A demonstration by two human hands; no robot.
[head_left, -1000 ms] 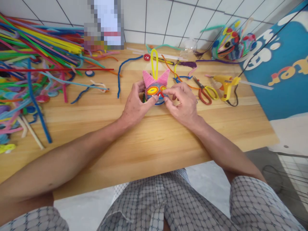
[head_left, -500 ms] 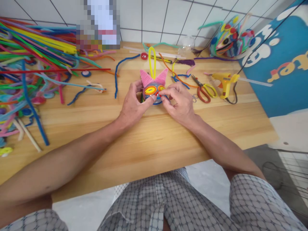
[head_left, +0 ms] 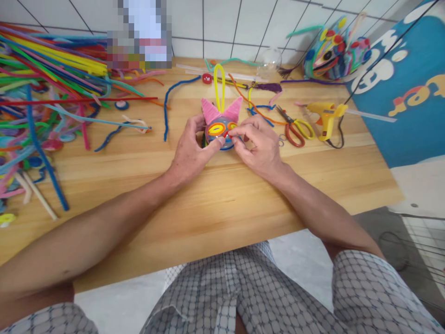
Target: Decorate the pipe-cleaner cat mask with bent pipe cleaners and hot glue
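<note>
A small pipe-cleaner cat head with pink ears, a yellow loop on top and yellow-and-orange eyes rests on the wooden table. My left hand wraps around its left side, thumb pressed on the face. My right hand is at its right side, with thumb and forefinger pinching a short red pipe-cleaner piece against the middle of the face. Both hands hide the lower half of the head.
A big heap of coloured pipe cleaners covers the table's left. Red-and-yellow scissors and a yellow glue gun lie right of my hands. A finished colourful pipe-cleaner figure stands at the back right. A blue pipe cleaner lies behind.
My right fingertips have moved slightly left onto the face with the red piece. The left hand keeps its hold. The view has shifted a little.
</note>
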